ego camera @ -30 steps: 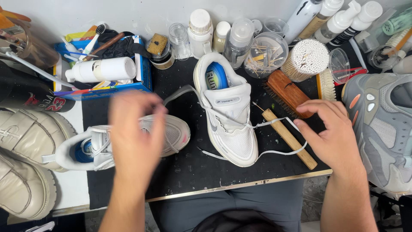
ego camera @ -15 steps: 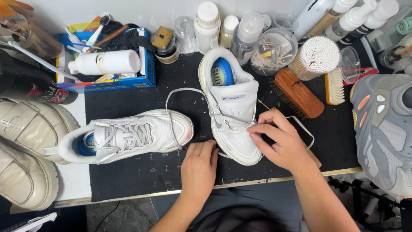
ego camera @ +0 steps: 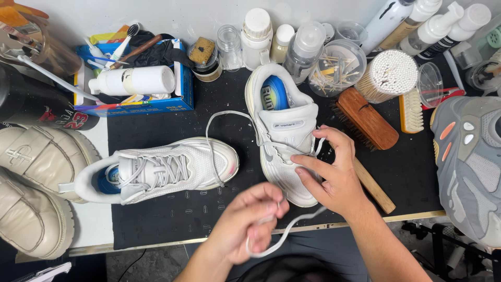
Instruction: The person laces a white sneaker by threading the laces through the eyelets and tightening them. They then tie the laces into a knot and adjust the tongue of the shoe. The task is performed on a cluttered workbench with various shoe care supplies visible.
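Observation:
Two white sneakers lie on a black mat (ego camera: 172,219). The laced sneaker (ego camera: 156,169) lies sideways at the left, toe to the right. The other sneaker (ego camera: 284,130) points toward me, its blue insole showing. My right hand (ego camera: 334,175) rests on this sneaker's toe and side, fingers curled against it. My left hand (ego camera: 248,222) is below the mat's front edge, pinching a white shoelace (ego camera: 284,235). The lace loops from my fingers up toward the sneaker; another stretch of it arcs across the mat between the two shoes.
Bottles, jars, a cotton-swab tub (ego camera: 386,75) and a wooden brush (ego camera: 368,117) crowd the back of the table. A blue box (ego camera: 135,89) with a white bottle stands back left. Beige shoes (ego camera: 36,177) sit at the left, a grey sneaker (ego camera: 469,167) at the right.
My left hand left the laced sneaker, came down to the front edge and took hold of the lace. My right hand moved from the wooden stick onto the unlaced sneaker.

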